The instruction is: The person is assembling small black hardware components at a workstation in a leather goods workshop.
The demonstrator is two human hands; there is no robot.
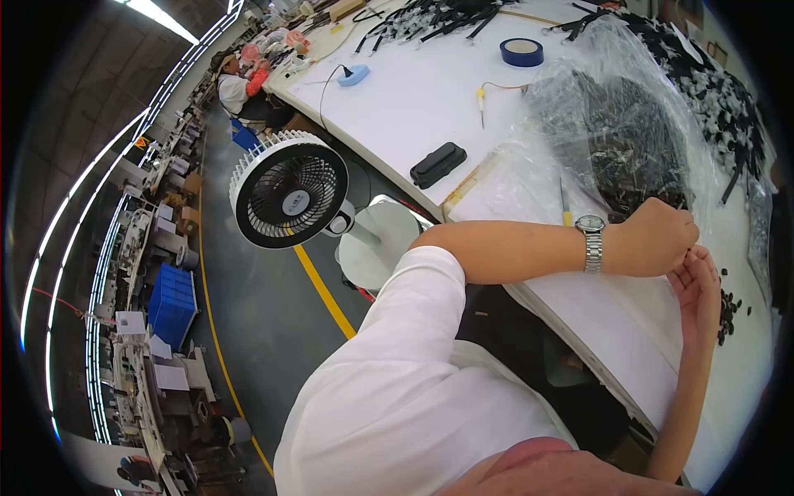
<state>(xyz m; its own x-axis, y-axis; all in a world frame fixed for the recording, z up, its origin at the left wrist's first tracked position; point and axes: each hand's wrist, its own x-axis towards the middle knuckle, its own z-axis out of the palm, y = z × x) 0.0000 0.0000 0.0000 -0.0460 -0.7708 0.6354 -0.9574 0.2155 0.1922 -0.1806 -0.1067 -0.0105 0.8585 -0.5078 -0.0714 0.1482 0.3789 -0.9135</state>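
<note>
Away from left hand (653, 237) stretches clear bag (616, 132)

Dark items (633, 145) lie inside a crumpled clear bag (620, 48).

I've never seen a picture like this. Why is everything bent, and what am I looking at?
There's no robot here. A wide fisheye camera on a person's head looks down, bending straight edges. The left hand, with a watch on its wrist, meets the right hand over a white table. Whether they hold anything is hidden. Near them lie small black pieces and a clear plastic bag with dark contents; farther off, a blue tape roll. A fan stands beside the table.
</note>
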